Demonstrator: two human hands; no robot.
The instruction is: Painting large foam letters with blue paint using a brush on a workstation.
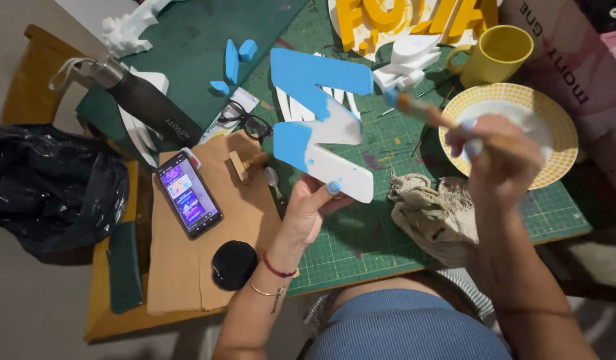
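My left hand holds up a white foam letter shape from below; most of its upper part is painted bright blue, its lower end is still white. My right hand grips a wooden-handled paintbrush whose blue-tipped bristles point at the letter's right edge, just apart from it. Under both lies a green cutting mat. A yellow-rimmed plate sits right behind my right hand.
A yellow mug and yellow foam letters stand at the back. A crumpled rag, a lit phone on brown paper, eyeglasses, a dark bottle, small blue pieces and a black bag lie around.
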